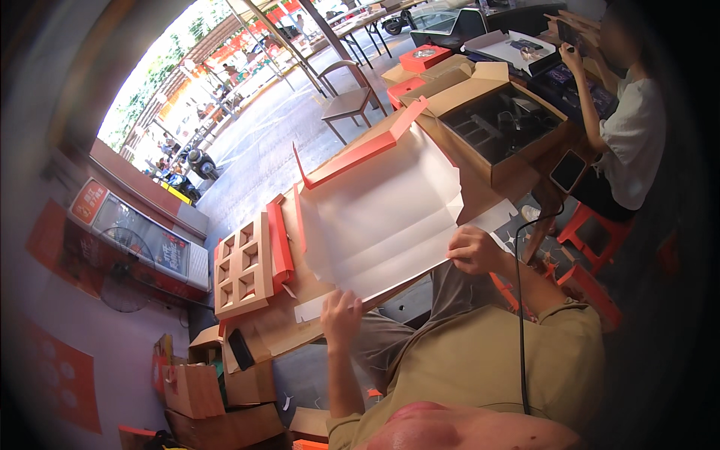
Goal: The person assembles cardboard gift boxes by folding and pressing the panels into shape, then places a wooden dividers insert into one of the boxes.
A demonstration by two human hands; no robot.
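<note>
A partly unfolded cardboard box point(382, 210), white inside and red outside, lies spread on the table in front of me. Its far red side stands folded up, while the near flap hangs at the table's front edge. My left hand point(341, 319) is closed on the near left corner of that flap. At the near right corner my right hand point(474, 250) pinches the same edge, fingers curled. To the left sits a brown compartment insert point(242, 268) with several square openings, beside a folded red box piece point(279, 244).
A dark phone point(241, 349) lies at the table's left end, above cardboard boxes point(221, 394) on the floor. At right stands an open carton point(499, 127) with dark contents; beyond it a person point(630, 135) sits working. A black cable point(519, 300) runs past my right arm.
</note>
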